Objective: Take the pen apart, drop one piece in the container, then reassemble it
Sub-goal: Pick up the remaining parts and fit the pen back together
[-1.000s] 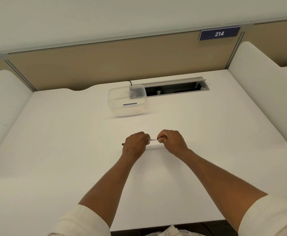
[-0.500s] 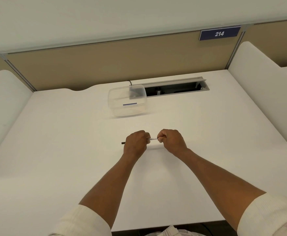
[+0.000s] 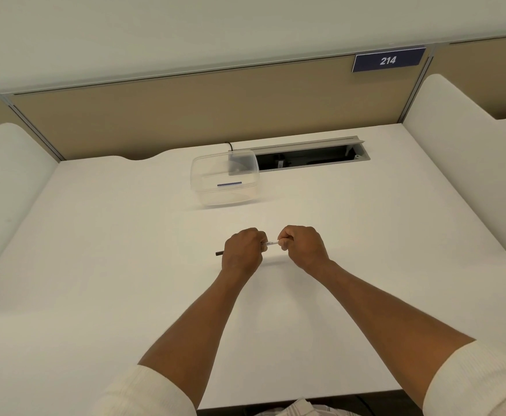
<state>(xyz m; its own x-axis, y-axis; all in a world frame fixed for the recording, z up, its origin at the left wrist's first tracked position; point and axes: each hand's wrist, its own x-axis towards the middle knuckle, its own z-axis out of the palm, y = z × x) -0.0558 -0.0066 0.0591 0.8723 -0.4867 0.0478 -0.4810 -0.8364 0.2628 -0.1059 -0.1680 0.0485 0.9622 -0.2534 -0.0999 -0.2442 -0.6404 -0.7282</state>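
Both fists hold a thin pen [image 3: 271,243] level above the middle of the white desk. My left hand [image 3: 242,253] grips its left part, and a dark end pokes out past the fist to the left. My right hand [image 3: 302,249] pinches the right end. Only a short white stretch of barrel with printed letters shows between the two hands; the rest is hidden in the fingers. A clear plastic container [image 3: 224,178] with a blue label stands open further back on the desk, apart from both hands.
An open cable slot [image 3: 308,157] is cut into the desk [image 3: 95,265] right of the container. White side dividers rise at left [image 3: 8,175] and right [image 3: 455,151]. A tan partition with a "214" sign [image 3: 388,60] closes the back.
The two hands have drifted slightly apart, showing a little more white barrel between them. The container has not moved.
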